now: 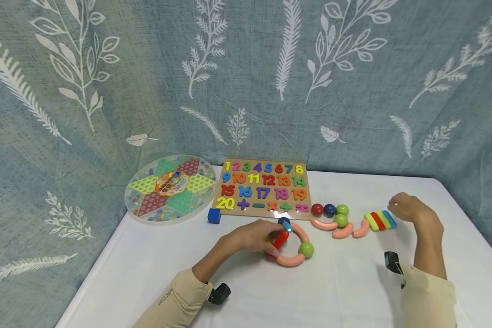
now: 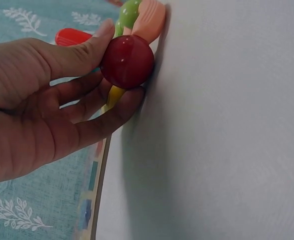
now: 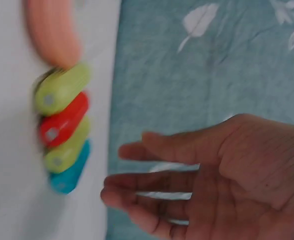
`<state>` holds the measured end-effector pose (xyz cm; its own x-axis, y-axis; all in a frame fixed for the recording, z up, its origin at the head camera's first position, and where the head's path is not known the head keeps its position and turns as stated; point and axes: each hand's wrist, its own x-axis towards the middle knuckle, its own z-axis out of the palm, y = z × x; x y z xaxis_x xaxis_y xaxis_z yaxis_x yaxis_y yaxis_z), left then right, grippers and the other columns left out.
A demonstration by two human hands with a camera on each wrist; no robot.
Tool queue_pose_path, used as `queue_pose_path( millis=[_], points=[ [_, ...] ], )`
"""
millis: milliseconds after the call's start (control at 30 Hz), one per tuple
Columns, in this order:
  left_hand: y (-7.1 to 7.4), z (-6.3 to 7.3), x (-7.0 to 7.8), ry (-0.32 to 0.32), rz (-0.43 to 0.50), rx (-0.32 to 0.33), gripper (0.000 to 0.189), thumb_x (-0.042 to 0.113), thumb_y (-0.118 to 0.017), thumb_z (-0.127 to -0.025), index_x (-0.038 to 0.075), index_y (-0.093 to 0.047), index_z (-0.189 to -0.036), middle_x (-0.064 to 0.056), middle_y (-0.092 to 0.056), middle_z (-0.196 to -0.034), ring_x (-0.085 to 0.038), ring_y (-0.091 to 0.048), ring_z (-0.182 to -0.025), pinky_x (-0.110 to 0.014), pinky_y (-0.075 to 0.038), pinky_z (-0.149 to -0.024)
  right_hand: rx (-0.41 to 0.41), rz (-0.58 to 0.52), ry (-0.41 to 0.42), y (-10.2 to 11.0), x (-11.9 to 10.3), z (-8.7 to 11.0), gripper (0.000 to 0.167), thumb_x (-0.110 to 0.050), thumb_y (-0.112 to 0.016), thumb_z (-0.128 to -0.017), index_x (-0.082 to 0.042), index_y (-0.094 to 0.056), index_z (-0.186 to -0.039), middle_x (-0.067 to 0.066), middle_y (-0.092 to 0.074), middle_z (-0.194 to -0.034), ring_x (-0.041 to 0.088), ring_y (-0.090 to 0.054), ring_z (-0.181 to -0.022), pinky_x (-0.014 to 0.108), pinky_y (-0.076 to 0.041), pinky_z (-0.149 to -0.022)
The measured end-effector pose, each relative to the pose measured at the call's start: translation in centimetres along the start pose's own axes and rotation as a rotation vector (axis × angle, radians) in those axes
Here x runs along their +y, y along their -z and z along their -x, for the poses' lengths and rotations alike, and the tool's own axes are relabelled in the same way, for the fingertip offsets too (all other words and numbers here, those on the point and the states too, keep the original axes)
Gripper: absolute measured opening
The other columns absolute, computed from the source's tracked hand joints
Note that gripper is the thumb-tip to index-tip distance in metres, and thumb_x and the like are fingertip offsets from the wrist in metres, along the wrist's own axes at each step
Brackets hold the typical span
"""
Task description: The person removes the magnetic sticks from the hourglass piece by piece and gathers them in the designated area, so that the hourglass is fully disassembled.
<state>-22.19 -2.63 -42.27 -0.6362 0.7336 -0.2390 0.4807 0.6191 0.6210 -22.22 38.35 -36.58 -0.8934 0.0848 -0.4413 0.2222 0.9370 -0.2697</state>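
Note:
My left hand [image 1: 255,234] grips the left side of a ring built from balls and curved pink sticks [image 1: 290,260]. In the left wrist view, its thumb and fingers hold a dark red ball [image 2: 127,62]. A red stick [image 1: 280,239] and a blue stick [image 1: 287,226] rise from the ring, which also has a green ball [image 1: 306,249] at its right. At the right, my right hand [image 1: 410,207] hovers beside a row of short yellow-green, red and blue sticks [image 1: 380,221]. Its fingers are loosely bent and hold nothing in the right wrist view [image 3: 187,180].
Loose red, blue and green balls [image 1: 330,210] and curved pink sticks [image 1: 342,231] lie between the hands. Behind stands a number board [image 1: 266,212], with a round star-patterned game board [image 1: 147,218] to its left. A blue cube [image 1: 214,216] sits nearby. A patterned curtain [image 1: 246,123] backs the white table [image 1: 311,300].

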Motion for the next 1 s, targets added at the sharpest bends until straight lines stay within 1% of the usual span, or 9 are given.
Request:
queue_pose_path(
  millis=[100, 233, 333, 433, 567, 700, 800, 900, 1000],
  points=[
    [0.1, 0.0, -0.1, 0.001, -0.007, -0.016, 0.04, 0.017, -0.08, -0.093, 0.01, -0.066, -0.129, -0.002, -0.066, -0.108, -0.013, -0.055, -0.099, -0.024, -0.051, -0.089, 0.058, 0.031, 0.172, 0.1, -2.0, 0.1, 0.046, -0.016, -0.051, -0.106, 0.016, -0.048, -0.14, 0.043, -0.054, -0.132, 0.055, -0.058, -0.117, 0.068, -0.051, -0.099],
    [0.2, 0.0, -0.2, -0.021, 0.006, -0.041, 0.046, 0.018, -0.079, -0.094, 0.01, -0.063, -0.136, -0.003, -0.065, -0.108, -0.013, -0.053, -0.097, -0.022, -0.049, -0.084, 0.097, 0.012, 0.484, -0.7, -6.1, 0.1, 0.038, -0.009, -0.063, -0.102, 0.009, -0.059, -0.135, 0.026, -0.069, -0.113, 0.032, -0.068, -0.097, 0.05, -0.061, -0.086],
    [0.4, 0.1, -0.2, -0.046, 0.007, -0.037, 0.045, 0.019, -0.08, -0.093, 0.011, -0.064, -0.134, -0.002, -0.065, -0.106, -0.012, -0.053, -0.095, -0.02, -0.048, -0.082, 0.057, -0.006, 0.687, -2.1, -9.6, 0.0, 0.034, -0.001, -0.066, -0.099, 0.004, -0.063, -0.132, 0.017, -0.072, -0.112, 0.023, -0.068, -0.099, 0.039, -0.06, -0.082],
    [0.5, 0.2, -0.3, -0.073, -0.003, -0.022, 0.046, 0.02, -0.081, -0.093, 0.013, -0.064, -0.135, -0.001, -0.064, -0.105, -0.012, -0.053, -0.094, -0.02, -0.047, -0.082, -0.025, -0.017, 0.819, -3.8, -12.6, -0.1, 0.034, 0.002, -0.069, -0.095, 0.0, -0.066, -0.13, 0.015, -0.073, -0.116, 0.023, -0.069, -0.102, 0.035, -0.059, -0.085],
    [0.8, 0.4, -0.6, -0.1, 0.024, 0.003, 0.042, 0.021, -0.082, -0.092, 0.013, -0.067, -0.131, -0.001, -0.069, -0.111, -0.014, -0.06, -0.102, -0.023, -0.052, -0.091, -0.099, 0.002, 0.928, -6.1, -15.0, -0.6, 0.033, -0.001, -0.074, -0.093, -0.004, -0.069, -0.126, 0.012, -0.073, -0.122, 0.025, -0.069, -0.104, 0.036, -0.061, -0.091],
    [1.3, 0.7, -0.7, -0.07, 0.052, 0.076, 0.037, 0.022, -0.086, -0.088, 0.01, -0.07, -0.119, -0.002, -0.072, -0.117, -0.017, -0.065, -0.112, -0.032, -0.055, -0.1, -0.113, 0.044, 0.98, -7.5, -16.1, -1.2, 0.032, -0.005, -0.077, -0.093, -0.006, -0.071, -0.124, 0.008, -0.071, -0.121, 0.023, -0.07, -0.102, 0.039, -0.061, -0.092],
    [1.5, 0.7, -0.8, -0.058, 0.046, 0.096, 0.054, 0.023, -0.091, -0.083, 0.008, -0.065, -0.127, -0.005, -0.067, -0.129, -0.022, -0.064, -0.12, -0.038, -0.056, -0.103, -0.106, 0.063, 0.981, -7.9, -16.4, -1.3, 0.031, -0.007, -0.077, -0.093, -0.006, -0.072, -0.124, 0.007, -0.07, -0.118, 0.02, -0.07, -0.101, 0.037, -0.062, -0.091],
    [1.3, 0.6, -1.0, -0.081, 0.0, 0.065, 0.081, 0.027, -0.094, -0.079, 0.008, -0.052, -0.146, -0.008, -0.056, -0.151, -0.026, -0.057, -0.136, -0.043, -0.051, -0.113, -0.094, 0.074, 0.976, -8.1, -16.4, -1.3, 0.028, -0.008, -0.075, -0.095, -0.005, -0.073, -0.123, 0.007, -0.069, -0.116, 0.016, -0.068, -0.1, 0.035, -0.061, -0.09],
    [1.2, 0.4, -1.2, -0.113, -0.041, 0.039, 0.095, 0.029, -0.095, -0.077, 0.01, -0.044, -0.155, -0.007, -0.052, -0.157, -0.025, -0.052, -0.14, -0.044, -0.046, -0.118, -0.093, 0.066, 0.976, -8.2, -16.4, -1.4, 0.025, -0.01, -0.073, -0.097, -0.004, -0.074, -0.121, 0.006, -0.07, -0.113, 0.011, -0.065, -0.097, 0.03, -0.06, -0.088]
  ],
)
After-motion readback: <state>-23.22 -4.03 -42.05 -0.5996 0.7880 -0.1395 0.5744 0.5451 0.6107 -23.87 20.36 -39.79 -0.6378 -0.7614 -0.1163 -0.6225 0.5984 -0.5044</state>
